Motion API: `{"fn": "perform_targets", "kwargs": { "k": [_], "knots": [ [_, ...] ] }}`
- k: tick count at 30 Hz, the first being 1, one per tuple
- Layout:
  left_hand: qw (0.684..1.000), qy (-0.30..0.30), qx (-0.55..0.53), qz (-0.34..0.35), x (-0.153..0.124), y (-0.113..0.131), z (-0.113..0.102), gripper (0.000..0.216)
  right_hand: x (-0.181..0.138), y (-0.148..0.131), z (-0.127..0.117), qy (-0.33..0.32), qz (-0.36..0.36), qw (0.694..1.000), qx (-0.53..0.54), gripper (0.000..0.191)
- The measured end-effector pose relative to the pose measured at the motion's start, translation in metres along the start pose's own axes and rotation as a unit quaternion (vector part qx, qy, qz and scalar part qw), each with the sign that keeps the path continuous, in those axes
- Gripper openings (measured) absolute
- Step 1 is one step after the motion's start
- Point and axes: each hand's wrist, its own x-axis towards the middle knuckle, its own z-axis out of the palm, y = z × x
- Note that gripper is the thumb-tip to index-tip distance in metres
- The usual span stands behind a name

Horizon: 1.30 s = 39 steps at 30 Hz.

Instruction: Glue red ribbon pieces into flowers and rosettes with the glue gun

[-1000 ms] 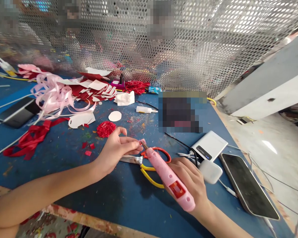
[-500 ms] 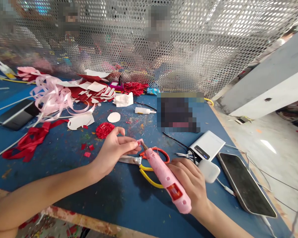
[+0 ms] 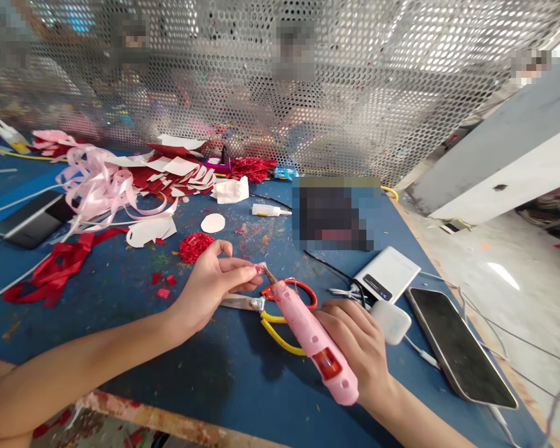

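A small pink and red piece [image 3: 260, 268] is pinched between the thumb and fingers of my left hand [image 3: 217, 274], its kind too small to make out. My right hand [image 3: 354, 342] grips a pink hot glue gun [image 3: 308, 330] with a red window on top. The metal nozzle tip meets the small piece or lies right beside it. Under the glue gun lie scissors [image 3: 247, 303] with one red and one yellow handle, partly hidden. Just beyond my left hand sit a round red shredded cluster [image 3: 196, 247] and a white disc [image 3: 213, 223].
Pink ribbon [image 3: 105, 180], red ribbon [image 3: 51, 267] and a heap of red and white pieces [image 3: 172, 171] cover the left back. A small bottle [image 3: 268, 210] lies mid-table. On the right are a white power bank [image 3: 386, 274], a phone [image 3: 462, 348] and cables. Perforated metal mesh [image 3: 242, 81] stands behind.
Both hands hold nearly the same pose, with the nozzle still at the small piece. The whole view has shifted very slightly.
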Motion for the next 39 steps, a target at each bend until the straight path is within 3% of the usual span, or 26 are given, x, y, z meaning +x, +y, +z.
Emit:
{"fn": "perform_targets", "kwargs": {
  "k": [8,14,16,20,23,26,28,32,39],
  "knots": [
    [1.0,0.008,0.004,0.012,0.002,0.004,-0.001,0.045,0.002,0.0,-0.002,-0.002,-0.027,0.999,-0.016,0.023],
    [0.999,-0.006,0.017,0.046,0.002,0.004,-0.004,0.041,0.004,0.002,-0.006,-0.04,-0.047,0.994,-0.094,0.02],
    [0.997,-0.012,0.033,0.065,0.002,0.003,-0.005,0.04,0.003,0.009,-0.003,-0.059,-0.018,0.988,-0.144,0.016],
    [0.992,-0.043,0.066,0.097,0.0,0.001,-0.007,0.041,0.003,0.03,0.004,-0.119,0.105,0.967,-0.199,0.017],
    [0.991,-0.079,0.064,0.087,-0.003,0.004,-0.005,0.042,0.012,0.036,-0.001,-0.091,0.169,0.977,-0.094,0.026],
    [0.99,-0.13,0.048,0.023,-0.008,0.007,-0.002,0.044,0.028,0.028,-0.015,-0.018,0.179,0.981,0.067,0.009],
    [0.985,-0.168,0.027,-0.04,-0.011,0.008,0.0,0.045,0.04,0.018,-0.021,-0.003,0.132,0.978,0.163,0.005],
    [0.965,-0.22,-0.026,-0.14,-0.014,0.006,0.001,0.047,0.055,0.002,-0.02,0.004,0.001,0.961,0.275,0.016],
    [0.946,-0.253,-0.065,-0.19,-0.02,0.004,0.004,0.043,0.052,0.002,-0.009,0.02,-0.067,0.948,0.309,0.021]
  ]
}}
